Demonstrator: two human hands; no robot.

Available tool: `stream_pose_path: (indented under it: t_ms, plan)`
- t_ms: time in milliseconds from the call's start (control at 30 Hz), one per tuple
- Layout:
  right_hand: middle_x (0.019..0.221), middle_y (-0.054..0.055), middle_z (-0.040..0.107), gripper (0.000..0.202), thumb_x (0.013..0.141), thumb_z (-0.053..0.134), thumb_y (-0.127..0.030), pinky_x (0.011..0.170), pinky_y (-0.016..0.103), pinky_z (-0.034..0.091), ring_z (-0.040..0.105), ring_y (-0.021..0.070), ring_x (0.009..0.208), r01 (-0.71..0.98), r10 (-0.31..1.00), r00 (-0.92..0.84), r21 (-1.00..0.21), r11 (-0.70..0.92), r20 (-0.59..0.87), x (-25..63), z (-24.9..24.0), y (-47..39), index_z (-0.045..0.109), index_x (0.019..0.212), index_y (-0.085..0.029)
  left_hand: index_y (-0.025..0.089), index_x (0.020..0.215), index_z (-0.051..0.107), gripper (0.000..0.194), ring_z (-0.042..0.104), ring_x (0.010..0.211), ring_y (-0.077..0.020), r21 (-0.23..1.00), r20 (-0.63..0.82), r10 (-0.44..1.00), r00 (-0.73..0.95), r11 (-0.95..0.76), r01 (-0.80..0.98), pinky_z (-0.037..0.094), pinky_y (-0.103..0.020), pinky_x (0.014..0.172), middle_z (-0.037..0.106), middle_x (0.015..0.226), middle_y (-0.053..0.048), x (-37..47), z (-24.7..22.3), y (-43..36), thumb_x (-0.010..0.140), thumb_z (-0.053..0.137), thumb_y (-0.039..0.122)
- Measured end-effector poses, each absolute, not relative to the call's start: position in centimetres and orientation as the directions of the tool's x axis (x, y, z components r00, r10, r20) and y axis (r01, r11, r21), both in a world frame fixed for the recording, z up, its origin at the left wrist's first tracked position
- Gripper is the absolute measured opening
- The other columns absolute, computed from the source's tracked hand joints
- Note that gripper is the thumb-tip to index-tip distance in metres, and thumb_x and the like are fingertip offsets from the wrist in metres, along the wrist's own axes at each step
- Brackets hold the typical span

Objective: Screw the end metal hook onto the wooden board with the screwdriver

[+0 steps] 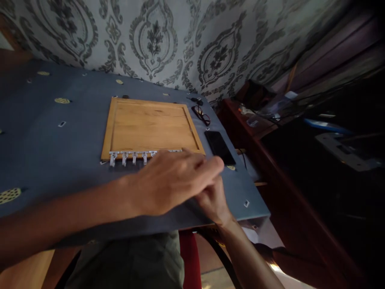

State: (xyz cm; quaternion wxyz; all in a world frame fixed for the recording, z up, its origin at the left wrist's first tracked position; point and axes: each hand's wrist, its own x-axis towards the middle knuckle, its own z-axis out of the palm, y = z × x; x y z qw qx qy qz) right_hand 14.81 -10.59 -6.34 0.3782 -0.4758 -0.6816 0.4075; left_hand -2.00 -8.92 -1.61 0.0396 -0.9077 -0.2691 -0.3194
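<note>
A framed wooden board [153, 125] lies on the blue patterned tablecloth [75, 144]. Along its near edge runs a row of small silvery clips [124, 157], several showing at the left. My left hand [168, 180] reaches across the near right part of the board's edge and covers some of the clips. Its thumb points right, and its fingers are bent over my right hand [212, 198], which sits beneath it and is partly hidden. The two hands touch; whatever may be between their fingers is hidden.
A black phone [220, 147] lies right of the board, with glasses [202, 114] and keys [197, 101] behind it. A patterned curtain [153, 40] hangs at the back. A dark red desk [258, 160] with a clear bottle [278, 105] stands at the right.
</note>
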Motion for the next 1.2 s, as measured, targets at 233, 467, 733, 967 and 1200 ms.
stream_pose_path:
  t_ms: [233,467,733,967,1200]
  plan:
    - [0.070,0.002,0.071,0.031,0.084,0.072,-0.051,0.034,0.023,0.030,0.038,0.0053,0.034,0.200,0.997,-0.079,-0.980,0.022,0.007,17.0,-8.3,-11.2,0.071,0.089,-0.020,0.009,0.124,0.052,0.030,0.069,0.106,-0.0232,0.105,0.555,0.591,0.586,-0.749,0.655,0.061,-0.037,0.089,0.069,0.116,-0.014,-4.7,-6.8,-11.2,0.104,0.044,0.030]
    - [0.061,-0.002,0.068,0.043,0.086,0.070,-0.051,0.037,0.022,0.027,0.033,0.0044,0.037,0.111,0.998,0.017,-0.992,-0.057,-0.056,17.8,-9.9,-10.9,0.068,0.112,-0.016,0.009,0.124,0.058,0.027,0.059,0.130,-0.0283,-0.084,0.487,0.497,0.718,-0.792,0.605,0.054,-0.049,0.109,0.062,0.135,-0.018,-8.1,-10.6,-12.4,0.099,0.052,0.018]
    - [0.067,-0.002,0.064,0.044,0.084,0.073,-0.049,0.046,0.023,0.039,0.049,0.0082,0.047,0.059,0.991,-0.079,-0.993,-0.102,-0.107,18.0,-9.6,-11.0,0.066,0.115,-0.019,0.011,0.115,0.059,0.021,0.062,0.117,-0.0247,-0.017,0.625,0.511,0.590,-0.747,0.665,0.055,-0.043,0.104,0.065,0.120,-0.014,-11.0,-7.5,-10.7,0.094,0.056,0.009]
    - [0.073,0.001,0.066,0.044,0.082,0.076,-0.051,0.045,0.024,0.039,0.049,0.0093,0.048,0.156,0.929,-0.330,-0.980,-0.121,-0.167,17.0,-6.6,-9.1,0.068,0.111,-0.019,0.011,0.113,0.056,0.018,0.065,0.099,-0.0170,0.113,0.678,0.499,0.539,-0.796,0.594,0.057,-0.030,0.088,0.067,0.106,-0.011,-11.8,-3.6,-9.9,0.097,0.049,0.007]
    - [0.076,0.003,0.071,0.028,0.093,0.059,-0.029,0.064,0.027,0.044,0.063,0.0162,0.066,0.692,0.865,-0.489,-0.554,0.462,0.111,12.8,-3.8,-2.1,0.071,0.116,-0.017,0.014,0.104,0.060,0.023,0.067,0.088,-0.0123,0.168,0.641,0.433,0.634,-0.885,0.434,0.054,-0.025,0.079,0.072,0.096,-0.004,-10.2,-3.2,-13.2,0.104,0.038,0.014]
